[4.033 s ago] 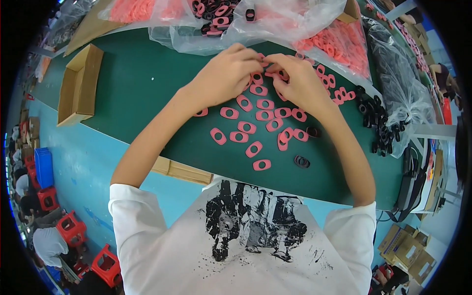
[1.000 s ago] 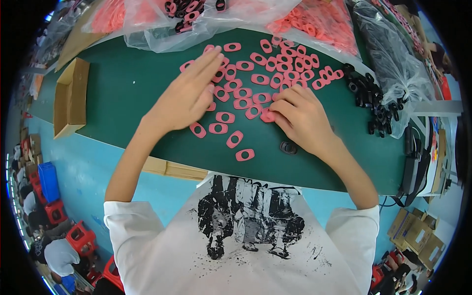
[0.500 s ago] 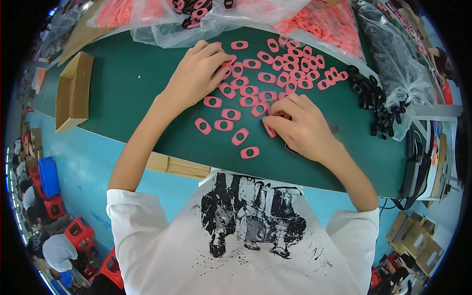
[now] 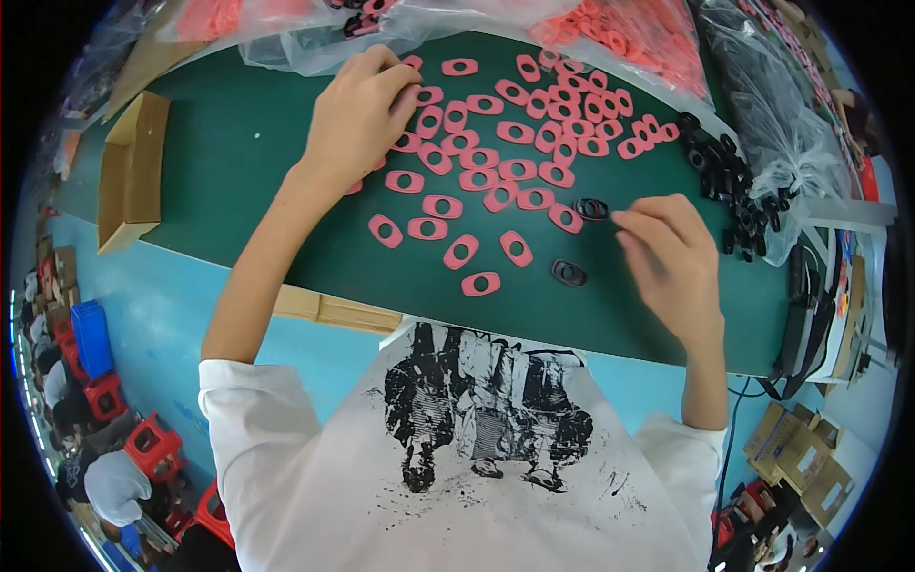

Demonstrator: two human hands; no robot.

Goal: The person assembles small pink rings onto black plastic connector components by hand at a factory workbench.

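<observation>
Many flat pink pieces [image 4: 479,179], each with an oval hole, lie spread over the green table. My left hand [image 4: 357,114] rests over the left edge of this spread, its fingers bent and apart, with pink pieces partly under and beside it. No piece can be made out in its grasp. My right hand [image 4: 675,262] hovers slightly blurred at the right, thumb and fingers apart and nothing seen between them. Just left of its fingertips lies a small black oval piece [image 4: 592,209]; a second black piece [image 4: 569,274] lies nearer to me, close to a pink one [image 4: 516,249].
A heap of black parts [image 4: 720,176] sits at the right beside a clear plastic bag [image 4: 782,124]. Bags of pink-orange parts [image 4: 639,43] line the far edge. An open cardboard box [image 4: 133,172] stands at the left end of the green table [image 4: 238,181].
My right hand has drawn away to the right from the pink pieces, uncovering two black pieces and several pink ones. My left hand has shifted slightly left and away from me.
</observation>
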